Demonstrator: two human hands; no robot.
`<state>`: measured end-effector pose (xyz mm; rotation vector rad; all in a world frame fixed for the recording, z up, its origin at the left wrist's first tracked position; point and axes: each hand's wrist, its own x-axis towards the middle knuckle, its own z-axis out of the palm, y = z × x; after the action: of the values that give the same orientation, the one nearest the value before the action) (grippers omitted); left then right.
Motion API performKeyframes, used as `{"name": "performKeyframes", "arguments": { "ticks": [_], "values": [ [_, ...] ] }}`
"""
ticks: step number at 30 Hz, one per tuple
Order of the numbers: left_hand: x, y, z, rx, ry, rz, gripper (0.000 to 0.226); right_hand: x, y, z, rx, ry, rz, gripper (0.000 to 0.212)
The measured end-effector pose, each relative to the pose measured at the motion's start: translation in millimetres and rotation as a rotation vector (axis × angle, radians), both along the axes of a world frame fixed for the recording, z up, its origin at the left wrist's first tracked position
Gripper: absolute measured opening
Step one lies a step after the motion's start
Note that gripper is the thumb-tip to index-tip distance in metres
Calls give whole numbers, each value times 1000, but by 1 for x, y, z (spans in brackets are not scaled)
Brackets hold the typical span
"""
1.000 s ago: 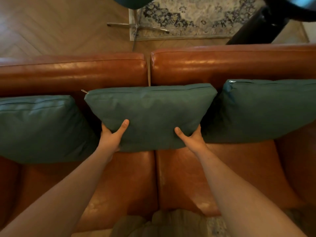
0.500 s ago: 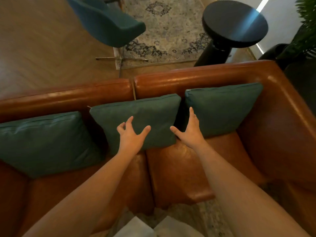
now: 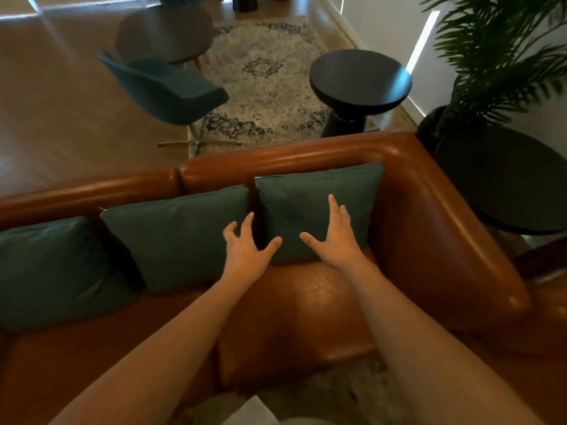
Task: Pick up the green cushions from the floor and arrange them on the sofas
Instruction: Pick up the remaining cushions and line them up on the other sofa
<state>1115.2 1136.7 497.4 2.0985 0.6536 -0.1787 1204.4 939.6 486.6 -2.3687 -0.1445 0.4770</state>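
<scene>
Three green cushions lean upright against the backrest of the brown leather sofa (image 3: pixel 429 228): a left cushion (image 3: pixel 52 271), a middle cushion (image 3: pixel 178 237) and a right cushion (image 3: pixel 310 194) beside the armrest. My left hand (image 3: pixel 248 250) hovers with fingers spread in front of the gap between the middle and right cushions, holding nothing. My right hand (image 3: pixel 334 237) is open with straight fingers against the lower front of the right cushion; whether it touches is unclear.
Behind the sofa stand a teal chair (image 3: pixel 165 87), a round black side table (image 3: pixel 359 81) and a patterned rug (image 3: pixel 264 84) on the wooden floor. A potted palm (image 3: pixel 497 56) and a dark round table (image 3: pixel 503 185) are at the right.
Both hands let go of the middle cushion and moved right to the right cushion. The view swung right and up, bringing the armrest, palm and tables into sight.
</scene>
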Motion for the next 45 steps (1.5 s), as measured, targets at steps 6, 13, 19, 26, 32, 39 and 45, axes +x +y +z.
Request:
{"name": "performKeyframes", "arguments": {
  "ticks": [6, 13, 19, 26, 32, 39, 45],
  "values": [
    [23, -103, 10, 27, 13, 25, 94, 16, -110, 26, -96, 21, 29, 110],
    [58, -132, 18, 136, 46, 3, 97, 55, -159, 33, -115, 34, 43, 108],
    [100, -117, 8, 261, 114, -47, 96, 103, -153, 15, -184, 42, 138, 109],
    [177, -75, -30, 466, 194, -149, 90, 179, -116, -22, -294, 28, 238, 92],
    [226, -40, -66, 669, 335, -308, 92, 234, -73, -45, -387, -1, 384, 82],
    [259, -23, -121, 682, 445, -274, 89, 289, -50, -109, -541, 23, 500, 89],
    [273, -19, -153, 648, 459, -240, 89, 303, -46, -148, -535, -30, 516, 91]
  ]
}}
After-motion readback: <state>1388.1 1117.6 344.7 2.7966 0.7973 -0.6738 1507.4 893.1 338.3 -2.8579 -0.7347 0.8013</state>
